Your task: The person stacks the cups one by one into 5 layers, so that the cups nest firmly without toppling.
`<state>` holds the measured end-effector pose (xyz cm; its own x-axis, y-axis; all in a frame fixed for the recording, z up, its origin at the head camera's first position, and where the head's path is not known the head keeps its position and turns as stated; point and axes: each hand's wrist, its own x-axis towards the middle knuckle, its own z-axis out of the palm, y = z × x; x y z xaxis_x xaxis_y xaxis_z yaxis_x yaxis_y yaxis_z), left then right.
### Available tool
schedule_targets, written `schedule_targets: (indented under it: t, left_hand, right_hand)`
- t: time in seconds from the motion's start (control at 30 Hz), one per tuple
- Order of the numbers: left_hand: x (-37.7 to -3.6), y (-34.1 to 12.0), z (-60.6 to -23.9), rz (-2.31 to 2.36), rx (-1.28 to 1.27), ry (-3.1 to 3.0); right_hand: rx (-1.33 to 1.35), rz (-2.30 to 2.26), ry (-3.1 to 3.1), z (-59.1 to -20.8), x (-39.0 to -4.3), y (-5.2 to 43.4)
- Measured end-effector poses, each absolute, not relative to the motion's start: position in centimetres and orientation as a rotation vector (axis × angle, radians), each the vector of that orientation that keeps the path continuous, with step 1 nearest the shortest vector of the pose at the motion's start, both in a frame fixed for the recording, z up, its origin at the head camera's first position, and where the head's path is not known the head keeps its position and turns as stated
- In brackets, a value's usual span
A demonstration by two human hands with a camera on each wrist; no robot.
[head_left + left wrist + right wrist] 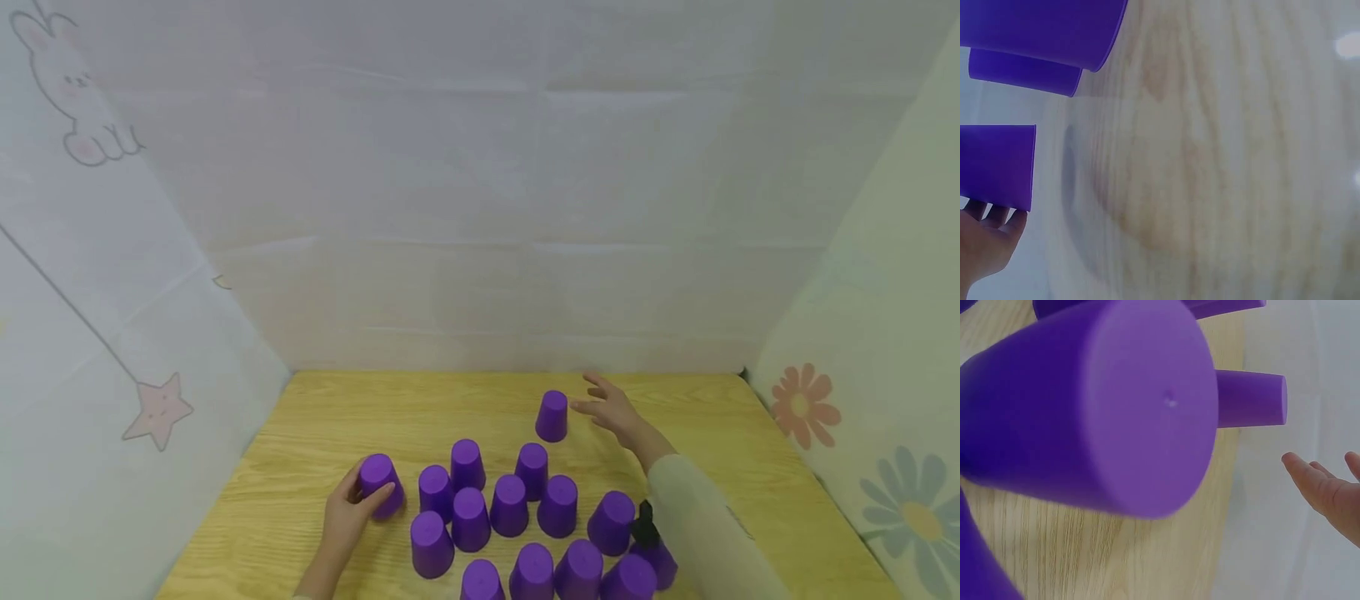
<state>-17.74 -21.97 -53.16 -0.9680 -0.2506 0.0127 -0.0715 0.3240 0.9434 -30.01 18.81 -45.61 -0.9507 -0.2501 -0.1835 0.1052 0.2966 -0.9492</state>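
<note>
Near the left side of the table, my left hand [347,508] grips an upside-down purple cup [377,487], thumb on the near side. In the left wrist view this cup [997,165] has its rim a little off the tabletop, with a shadow under it. My right hand [611,411] is spread beside another upside-down purple cup [552,417], the farthest back. Between those fingers and that cup a gap shows in the right wrist view, where the hand [1329,490] holds nothing.
Several more upside-down purple cups, such as one in the middle [510,506], stand in a loose cluster at the front of the wooden table [360,400]. A small black object [645,525] shows by the right sleeve [701,525]. Pale printed cloth [480,208] hangs behind and at both sides.
</note>
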Motion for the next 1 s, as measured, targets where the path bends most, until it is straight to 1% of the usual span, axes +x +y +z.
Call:
schedule_targets:
  t: [0.2,0.47,0.77,1.0]
  left_hand:
    - [-19.4,-22.4,-52.5,-1.743,0.297,-2.398]
    - [-20.8,-22.5,-51.6,-1.776,0.221,-2.426]
    - [-23.3,-21.9,-50.8,-1.813,0.105,-2.41]
    - [-25.2,-20.8,-50.3,-1.857,0.082,-2.419]
  right_hand:
    - [-0.211,-1.66,2.275,-45.4,-29.1,19.8]
    - [-0.277,-1.639,2.28,-45.4,-27.3,21.0]
    - [-0.332,-1.626,2.303,-45.5,-25.3,21.7]
    - [-0.355,-1.649,2.259,-45.9,-24.0,22.2]
